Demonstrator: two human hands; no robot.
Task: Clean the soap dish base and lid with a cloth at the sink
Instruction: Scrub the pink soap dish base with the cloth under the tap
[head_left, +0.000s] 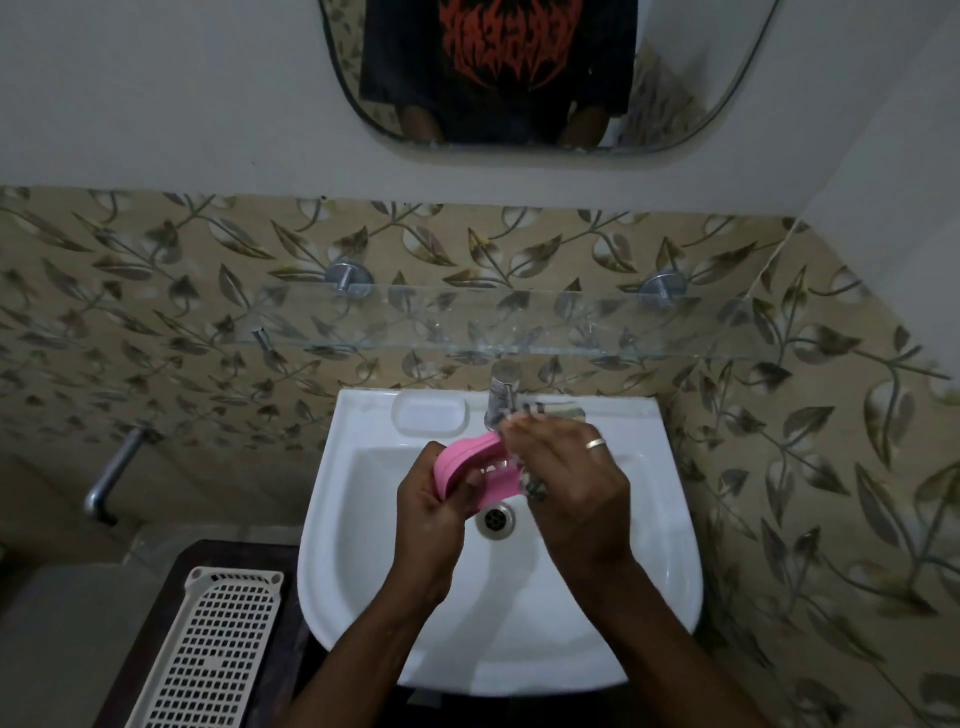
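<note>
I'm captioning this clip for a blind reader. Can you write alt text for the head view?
Over a white sink, the left hand holds a pink soap dish piece while the right hand presses a patterned cloth against it.

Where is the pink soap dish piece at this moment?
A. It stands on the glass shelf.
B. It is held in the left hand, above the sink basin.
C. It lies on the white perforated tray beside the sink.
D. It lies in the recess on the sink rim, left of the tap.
B: the left hand grips the pink soap dish piece over the sink near the drain, while the right hand presses a cloth against it.
</note>
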